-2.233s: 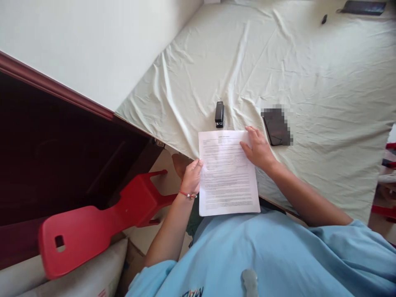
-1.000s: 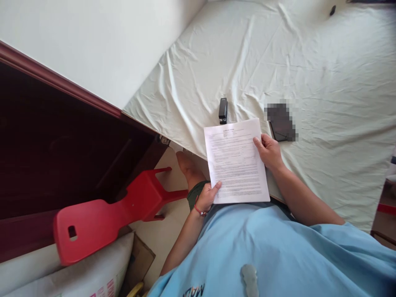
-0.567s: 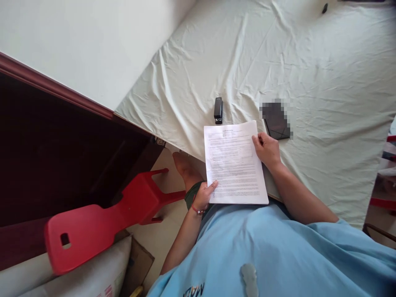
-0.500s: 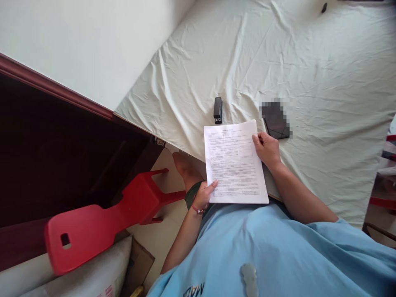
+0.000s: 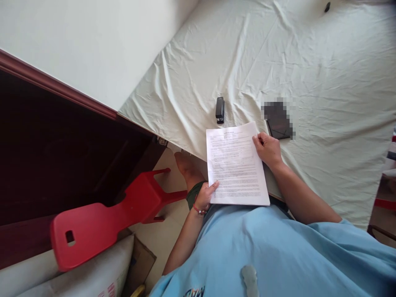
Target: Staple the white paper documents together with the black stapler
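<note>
A stack of printed paper sheets (image 5: 236,167) is held close to my body, over the near edge of the cloth-covered surface. My left hand (image 5: 206,194) grips its lower left edge, thumb on top and fingers hidden underneath. At the upper right edge, my right hand (image 5: 267,149) pinches the sheets between thumb and curled fingers. A black stapler (image 5: 220,110) lies on the cloth just beyond the top of the papers. To the right of it, past my right hand, rests a dark flat object (image 5: 279,121), partly blurred out.
A pale wrinkled cloth (image 5: 324,74) covers the wide surface ahead. On the left stands a red plastic chair (image 5: 89,231), with white sacks (image 5: 102,272) and a cardboard box (image 5: 140,262) near it. A small black object (image 5: 327,7) lies at the far right.
The view has shifted slightly, so most things appear a little further right. The top left corner of the papers sits slightly lower. Both hands keep their hold.
</note>
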A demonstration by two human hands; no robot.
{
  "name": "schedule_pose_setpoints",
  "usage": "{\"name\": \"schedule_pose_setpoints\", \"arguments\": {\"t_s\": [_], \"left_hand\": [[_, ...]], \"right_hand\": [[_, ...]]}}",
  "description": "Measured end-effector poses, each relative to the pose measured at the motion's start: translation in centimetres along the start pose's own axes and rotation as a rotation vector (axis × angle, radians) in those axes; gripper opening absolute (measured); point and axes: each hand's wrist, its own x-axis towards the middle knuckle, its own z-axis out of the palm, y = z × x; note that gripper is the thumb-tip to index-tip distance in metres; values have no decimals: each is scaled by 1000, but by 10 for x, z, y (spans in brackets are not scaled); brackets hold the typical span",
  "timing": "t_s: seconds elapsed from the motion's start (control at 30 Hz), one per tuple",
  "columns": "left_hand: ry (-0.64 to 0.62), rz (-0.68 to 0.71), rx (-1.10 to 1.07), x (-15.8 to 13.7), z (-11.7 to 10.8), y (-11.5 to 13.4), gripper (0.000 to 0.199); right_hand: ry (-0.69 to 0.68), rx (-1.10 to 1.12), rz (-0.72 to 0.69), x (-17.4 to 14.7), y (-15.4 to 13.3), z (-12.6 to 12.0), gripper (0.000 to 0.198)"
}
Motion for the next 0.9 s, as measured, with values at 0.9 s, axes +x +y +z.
{"name": "schedule_pose_setpoints", "arguments": {"t_s": [0.9], "left_hand": [[-11,-1,2,6,-5,2,57]], "right_hand": [[-7,-41,-3,1,0,1,33]]}}
